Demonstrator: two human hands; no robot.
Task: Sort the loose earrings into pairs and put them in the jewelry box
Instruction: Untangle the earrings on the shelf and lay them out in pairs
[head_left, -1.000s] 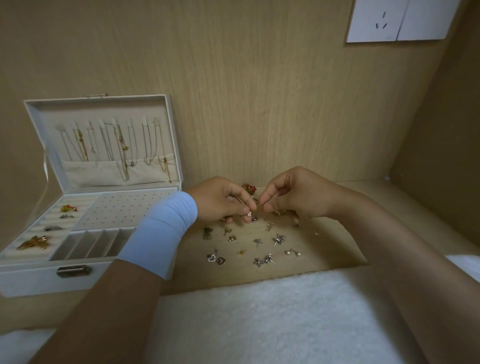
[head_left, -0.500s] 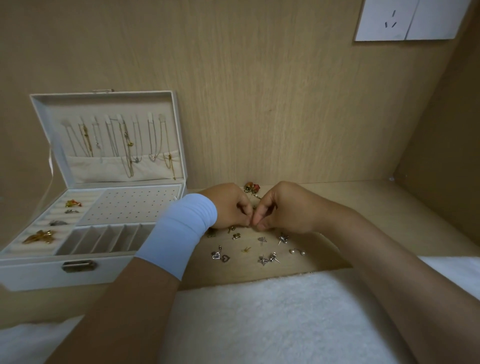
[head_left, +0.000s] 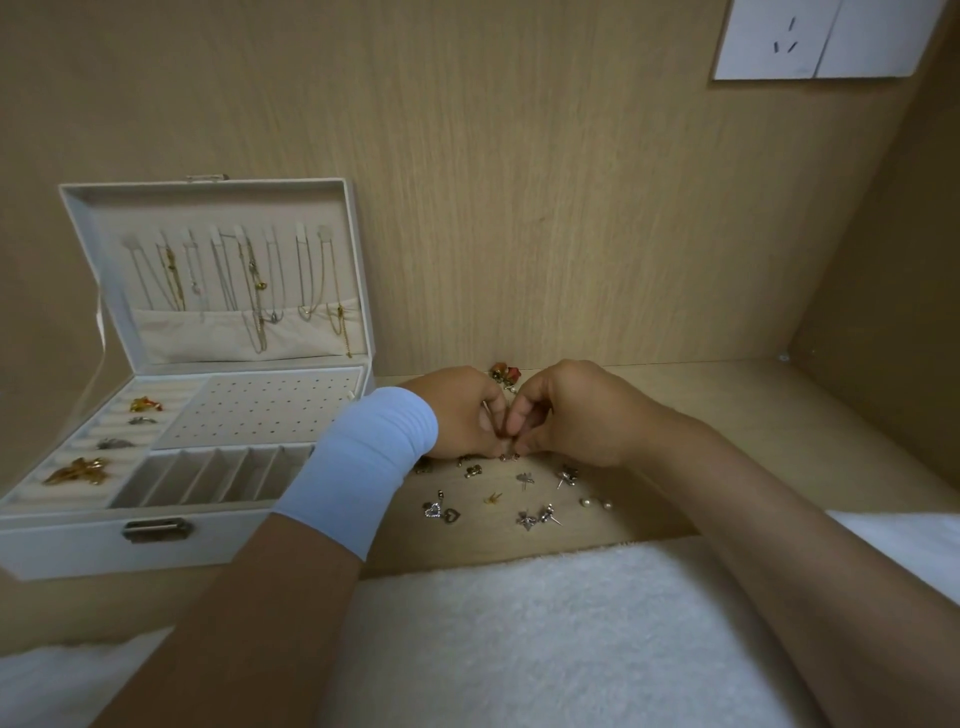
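Compared with a second ago, both hands are lower: they were raised above the scatter with a thin piece stretched between the fingertips, and now they sit down at the bench, knuckles nearly touching, right over the far edge of the loose earrings (head_left: 522, 493). I judge this to be matching or fastening work still under way rather than a transfer, since neither hand is turned toward the jewelry box (head_left: 208, 538), which stands open well to the left. The left hand (head_left: 457, 415) and the right hand (head_left: 576, 415) both have a tightly curled grip, thumb and forefinger tips closed together on a small earring (head_left: 508, 457) at the bench surface; its shape is too small to tell. The other earrings lie on the bench just in front of the hands, between them and the white towel (head_left: 519, 623).
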